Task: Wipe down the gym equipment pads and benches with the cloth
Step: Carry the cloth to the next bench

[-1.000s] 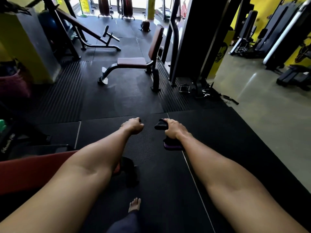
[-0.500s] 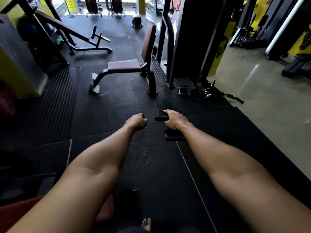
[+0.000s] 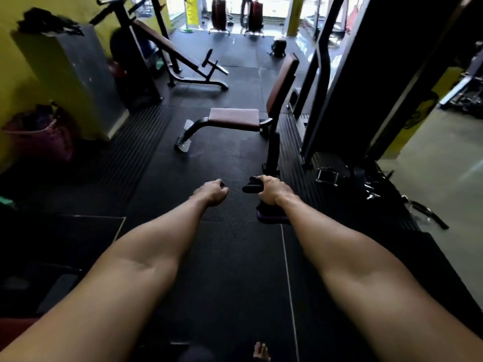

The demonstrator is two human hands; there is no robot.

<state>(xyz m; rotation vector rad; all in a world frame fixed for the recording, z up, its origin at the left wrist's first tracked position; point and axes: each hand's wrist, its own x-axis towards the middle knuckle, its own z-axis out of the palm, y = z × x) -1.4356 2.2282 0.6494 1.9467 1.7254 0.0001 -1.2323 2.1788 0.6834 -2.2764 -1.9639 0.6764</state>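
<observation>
Two hands out front: my right hand (image 3: 271, 190) grips the cloth (image 3: 250, 188); my left hand (image 3: 210, 192) is curled, empty. At 12 o'clock the bench (image 3: 235, 117) stands well apart, not yet wiped, I judge; likewise the incline bench (image 3: 167, 48) at 11.

The person is holding both arms out over the black floor mats (image 3: 235, 270), and a bare foot (image 3: 261, 351) is showing at the bottom edge. The right hand (image 3: 273, 190) is gripping a dark cloth (image 3: 250, 188), while the left hand (image 3: 210, 192) is curling its fingers around nothing. A bench (image 3: 234, 118) with a brown seat and upright back is standing ahead of the hands.
</observation>
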